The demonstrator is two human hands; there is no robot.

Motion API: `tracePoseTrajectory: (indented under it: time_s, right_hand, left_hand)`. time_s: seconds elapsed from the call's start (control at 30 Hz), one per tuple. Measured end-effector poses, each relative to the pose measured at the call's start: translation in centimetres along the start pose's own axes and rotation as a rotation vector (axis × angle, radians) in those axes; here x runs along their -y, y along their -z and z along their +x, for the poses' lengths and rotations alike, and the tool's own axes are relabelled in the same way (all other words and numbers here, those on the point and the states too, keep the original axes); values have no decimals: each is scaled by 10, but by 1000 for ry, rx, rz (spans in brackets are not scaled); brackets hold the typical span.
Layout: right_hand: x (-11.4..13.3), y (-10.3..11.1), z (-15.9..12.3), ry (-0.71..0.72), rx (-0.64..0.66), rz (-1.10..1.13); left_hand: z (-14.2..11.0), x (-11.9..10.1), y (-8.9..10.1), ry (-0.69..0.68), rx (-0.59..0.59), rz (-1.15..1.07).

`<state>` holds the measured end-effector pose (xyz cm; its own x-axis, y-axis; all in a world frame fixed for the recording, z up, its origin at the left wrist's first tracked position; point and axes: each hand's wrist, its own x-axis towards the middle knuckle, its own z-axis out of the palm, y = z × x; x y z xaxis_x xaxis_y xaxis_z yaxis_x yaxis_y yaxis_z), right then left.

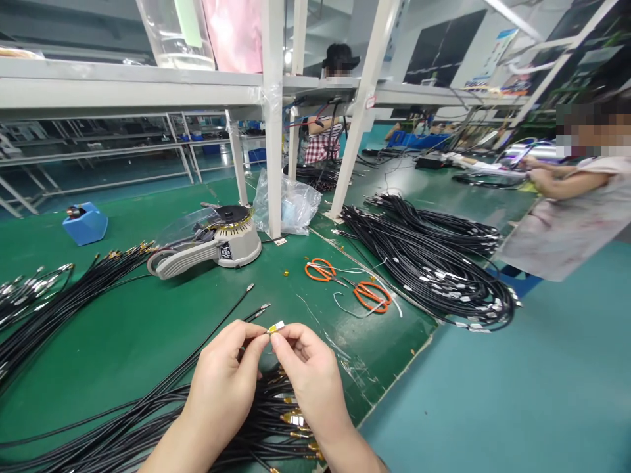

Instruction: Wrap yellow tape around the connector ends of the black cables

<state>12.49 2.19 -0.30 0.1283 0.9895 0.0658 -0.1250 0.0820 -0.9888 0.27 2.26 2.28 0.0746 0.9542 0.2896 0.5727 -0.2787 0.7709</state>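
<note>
My left hand [224,371] and my right hand [315,374] meet over the bench's near part, fingertips almost touching. Between them they pinch a small cable end [277,326] with yellow tape and a white tip. Fingers cover most of it, and I cannot tell where its cable runs. Under my wrists lies a bundle of black cables [148,420], with several yellow-taped ends [294,418] below my right hand. Two loose cable tips [259,310] point away just beyond my left fingers.
Ahead stands a round tape dispenser [239,246]. Orange-handled scissors [323,269] lie beside a second orange-handled pair [372,299]. Coiled black cables [434,269] fill the right side, near a person [566,210]. Shelf posts [273,131], a plastic bag [305,207] and a blue holder [86,225] stand farther back.
</note>
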Motion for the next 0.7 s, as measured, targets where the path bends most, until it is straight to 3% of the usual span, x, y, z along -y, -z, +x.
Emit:
tracePoseTrajectory:
  time_s: [0.27,0.7]
  right_hand:
    - [4,5,0,24,4,-60]
    - [9,15,3,80,55,-149]
  left_hand:
    - [3,-2,-1,206,86,-215]
    - [10,-4,15,227,363,-337]
